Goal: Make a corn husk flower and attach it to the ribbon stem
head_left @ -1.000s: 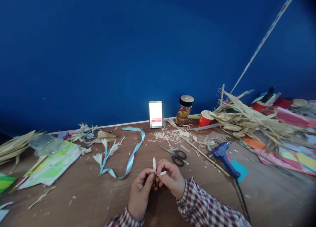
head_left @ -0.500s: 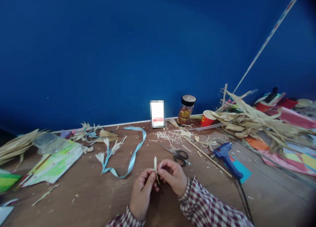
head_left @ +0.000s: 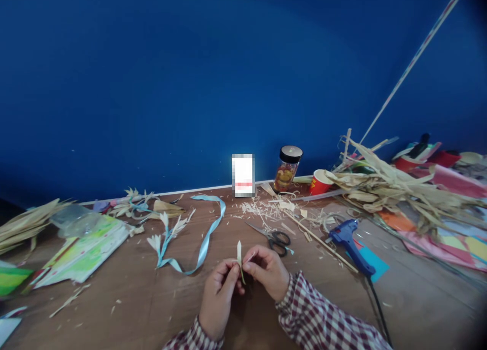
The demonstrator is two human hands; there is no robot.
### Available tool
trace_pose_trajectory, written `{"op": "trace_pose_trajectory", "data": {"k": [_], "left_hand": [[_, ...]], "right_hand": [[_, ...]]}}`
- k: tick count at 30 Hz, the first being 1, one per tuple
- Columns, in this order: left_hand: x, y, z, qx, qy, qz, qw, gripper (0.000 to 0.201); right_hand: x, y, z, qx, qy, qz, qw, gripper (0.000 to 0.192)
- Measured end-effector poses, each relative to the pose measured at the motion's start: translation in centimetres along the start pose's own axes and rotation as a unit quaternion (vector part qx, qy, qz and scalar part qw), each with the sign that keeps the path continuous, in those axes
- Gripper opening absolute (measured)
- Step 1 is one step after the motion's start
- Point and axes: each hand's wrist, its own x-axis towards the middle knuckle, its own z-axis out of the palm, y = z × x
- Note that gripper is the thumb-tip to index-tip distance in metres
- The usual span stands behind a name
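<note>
Pinching a pale husk-like strip (head_left: 239,251) upright: left hand (head_left: 217,291), thumb to forefinger, over the table (head_left: 175,294), well in from its back edge. Right hand (head_left: 269,275) pinches a pale sliver (head_left: 250,257) just beside it. Judgement: grip low and lightly, lest the strip crease. Lettering: red cup (head_left: 318,186) near back edge, yellow marks illegible; jar (head_left: 286,175) alongside, nothing readable.

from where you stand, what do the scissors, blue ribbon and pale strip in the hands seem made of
Scissors: dull grey blades, probably metal; smooth black handles, probably plastic.
Blue ribbon: likely satin, from its pale sheen and supple curves.
Pale strip: perhaps dried plant husk, matte and cream with a greener lower end; paper possible.
</note>
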Motion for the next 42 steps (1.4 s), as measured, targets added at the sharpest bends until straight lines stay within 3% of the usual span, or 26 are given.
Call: {"op": "trace_pose_trajectory", "data": {"k": [5,10,13,18,26,33,36,42], "left_hand": [[0.0,0.0,0.0,-0.005,-0.007,-0.001,1.000,0.017],[-0.1,0.5,0.2,-0.123,-0.002,-0.032,0.992,0.015],[-0.3,1.0,0.4,-0.184,0.006,-0.048,0.982,0.012],[-0.3,1.0,0.6,-0.221,0.015,-0.062,0.973,0.015],[-0.4,0.9,0.4,-0.217,0.034,-0.058,0.974,0.017],[0.0,0.5,0.1,-0.204,0.023,-0.052,0.977,0.015],[-0.1,0.7,0.0,-0.196,0.018,-0.060,0.979,0.016],[-0.1,1.7,-0.2,-0.223,0.020,-0.100,0.969,0.017]], "right_hand": [[-0.2,-0.1,0.1,-0.008,0.004,-0.015,1.000,0.013],[-0.2,-1.0,0.2,-0.028,0.020,-0.006,0.999,0.012],[-0.3,-1.7,0.0,-0.106,0.028,-0.021,0.994,0.008],[-1.2,-2.1,-0.6,-0.296,0.040,-0.036,0.954,0.009],[-1.9,-1.3,-1.5,-0.446,0.074,-0.012,0.892,0.013],[-2.6,-3.5,-1.7,-0.560,0.010,0.012,0.829,0.008],[-3.3,-4.8,-1.9,-0.551,0.001,0.011,0.834,0.012],[-6.9,-7.0,-4.8,-0.417,-0.079,0.041,0.905,0.015]]}}
